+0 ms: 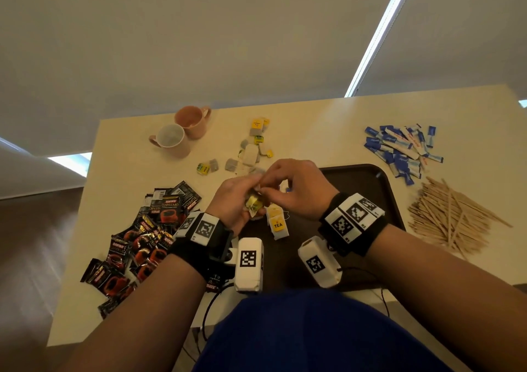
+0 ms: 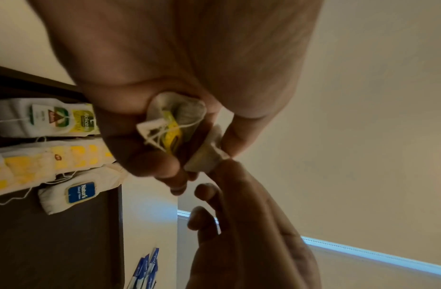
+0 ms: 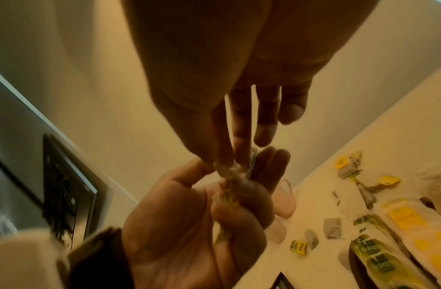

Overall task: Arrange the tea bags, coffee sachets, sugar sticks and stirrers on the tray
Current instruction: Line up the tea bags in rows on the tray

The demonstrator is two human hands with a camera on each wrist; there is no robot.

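My left hand [image 1: 242,200] is curled round a small bunch of tea bags [image 2: 174,121] with yellow tags and tangled strings, held above the left edge of the dark brown tray [image 1: 368,183]. My right hand [image 1: 285,183] pinches the top of one tea bag [image 2: 209,154] in that bunch between thumb and fingertips. Rows of tea bags [image 1: 277,223] lie on the tray under the hands. Loose tea bags [image 1: 251,152] are scattered on the table behind. Coffee sachets [image 1: 142,237] are piled at the left, sugar sticks [image 1: 402,149] at the back right, wooden stirrers [image 1: 450,220] at the right.
Two pink mugs [image 1: 182,132] lie on their sides at the back left of the cream table [image 1: 313,120]. The right part of the tray shows bare dark surface. Cables hang off the table's front edge by my blue-clad lap.
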